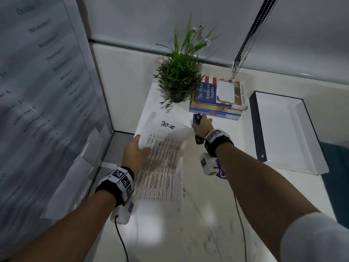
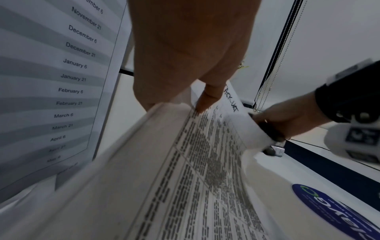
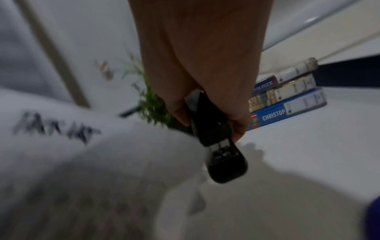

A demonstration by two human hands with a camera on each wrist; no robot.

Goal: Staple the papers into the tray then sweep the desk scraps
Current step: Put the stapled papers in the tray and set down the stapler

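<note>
A printed stack of papers [image 1: 160,163] with handwriting at its top lies lifted off the white desk [image 1: 207,214]. My left hand [image 1: 137,150] pinches the stack's left edge, thumb on top, as the left wrist view shows on the papers [image 2: 205,186] under the left hand [image 2: 191,65]. My right hand [image 1: 202,125] grips a black stapler [image 1: 197,119] at the sheets' top right corner. In the right wrist view the stapler [image 3: 218,146] sits clamped in the right hand [image 3: 205,73] beside the blurred papers [image 3: 92,162]. A white tray [image 1: 287,133] with dark sides stands at the right.
A potted green plant [image 1: 179,72] and a stack of books [image 1: 219,97] stand at the desk's back. A schedule sheet [image 1: 37,82] hangs on the left partition. A blue round sticker [image 2: 333,209] lies on the desk. Blind cords [image 1: 251,35] hang at the back right.
</note>
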